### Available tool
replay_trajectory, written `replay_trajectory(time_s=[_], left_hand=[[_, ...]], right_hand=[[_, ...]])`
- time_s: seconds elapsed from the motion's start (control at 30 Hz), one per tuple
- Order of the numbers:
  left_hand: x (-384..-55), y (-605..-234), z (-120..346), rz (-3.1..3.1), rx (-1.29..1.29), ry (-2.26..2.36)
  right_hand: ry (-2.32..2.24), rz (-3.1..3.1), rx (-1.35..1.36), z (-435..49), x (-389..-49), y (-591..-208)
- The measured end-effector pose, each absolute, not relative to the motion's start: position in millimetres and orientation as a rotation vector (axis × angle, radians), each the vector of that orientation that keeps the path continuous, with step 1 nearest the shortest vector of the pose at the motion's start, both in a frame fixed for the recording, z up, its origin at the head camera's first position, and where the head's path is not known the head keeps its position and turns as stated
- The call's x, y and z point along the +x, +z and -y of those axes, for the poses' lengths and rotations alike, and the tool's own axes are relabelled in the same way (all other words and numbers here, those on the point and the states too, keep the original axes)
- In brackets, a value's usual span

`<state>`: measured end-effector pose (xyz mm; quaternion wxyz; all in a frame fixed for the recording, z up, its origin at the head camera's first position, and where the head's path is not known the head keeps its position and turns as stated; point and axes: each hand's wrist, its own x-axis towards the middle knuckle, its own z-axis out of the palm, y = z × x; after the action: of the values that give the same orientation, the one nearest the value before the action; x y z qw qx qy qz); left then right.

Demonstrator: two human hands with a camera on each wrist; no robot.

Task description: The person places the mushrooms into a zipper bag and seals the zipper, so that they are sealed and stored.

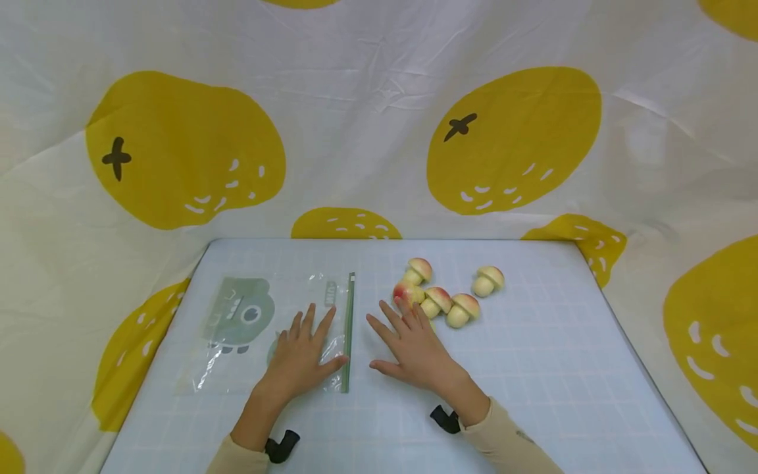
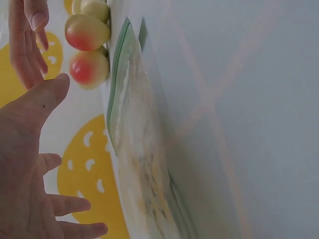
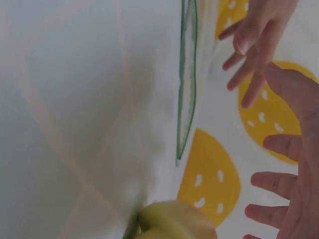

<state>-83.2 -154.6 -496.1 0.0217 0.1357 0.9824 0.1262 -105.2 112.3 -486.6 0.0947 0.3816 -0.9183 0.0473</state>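
Observation:
A clear zip bag (image 1: 237,368) with a grey-green cartoon print lies flat on the left half of the table, its green zip edge (image 1: 348,336) facing right. Above the bag my left hand (image 1: 301,359) hovers with fingers spread, and the left wrist view shows a gap between palm and bag. My right hand (image 1: 417,352) is held over the table right of the zip edge, fingers spread too, holding nothing. Past its fingertips sits a cluster of toy mushrooms (image 1: 464,311) with reddish caps, partly hidden by the fingers. One more mushroom (image 1: 488,281) stands apart to the right.
The table (image 1: 562,368) has a pale checked cover. Behind it and at both sides hangs a white cloth (image 1: 367,131) printed with large yellow fruit. Black straps (image 1: 282,446) show at both wrists.

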Motion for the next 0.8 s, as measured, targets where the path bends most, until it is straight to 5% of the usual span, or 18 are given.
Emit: replay_trajectory(time_s=[0.8], left_hand=[[-86, -511, 151, -2.850, 0.391, 0.514]], right_hand=[[-0.218, 2.953, 1.356, -79, -92, -499]])
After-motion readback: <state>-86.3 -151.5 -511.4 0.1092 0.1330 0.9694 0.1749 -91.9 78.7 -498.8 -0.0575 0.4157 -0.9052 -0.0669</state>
